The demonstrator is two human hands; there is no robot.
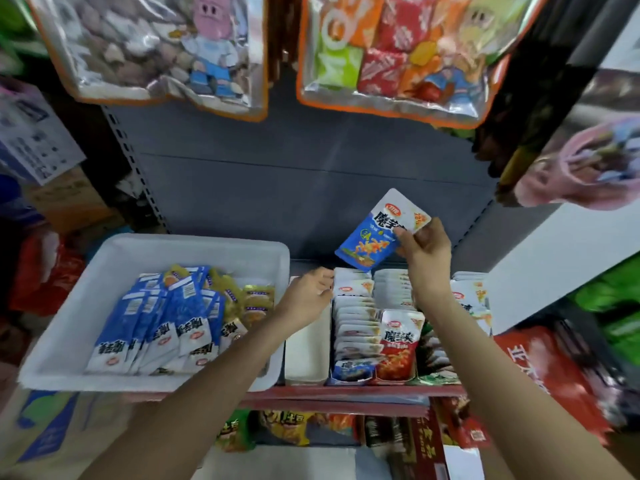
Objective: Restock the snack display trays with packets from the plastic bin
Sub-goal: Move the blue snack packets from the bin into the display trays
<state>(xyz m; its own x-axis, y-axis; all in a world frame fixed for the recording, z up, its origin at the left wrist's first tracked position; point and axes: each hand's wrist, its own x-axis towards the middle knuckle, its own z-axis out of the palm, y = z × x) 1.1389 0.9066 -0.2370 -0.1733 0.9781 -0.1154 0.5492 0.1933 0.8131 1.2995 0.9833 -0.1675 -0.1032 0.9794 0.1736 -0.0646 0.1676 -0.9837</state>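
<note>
A white plastic bin [104, 265] sits on the shelf at left, holding several blue-and-white packets [162, 323] and some yellow ones [256, 299]. To its right stand the display trays: an empty white tray [306, 355], a tray with a row of blue packets [353, 327], and a red-packet tray [398, 348]. My right hand [424, 258] pinches a blue snack packet [377, 233] by its upper corner, above the back of the blue row. My left hand [308, 296] rests at the back of the blue row, fingers touching its rearmost packets.
Large clear snack bags [391, 50] hang overhead from the grey back panel. A green-packet tray [433, 355] and more white packets [467, 296] lie at right. A lower shelf [311, 431] holds mixed snacks. Red cartons [540, 372] crowd the right side.
</note>
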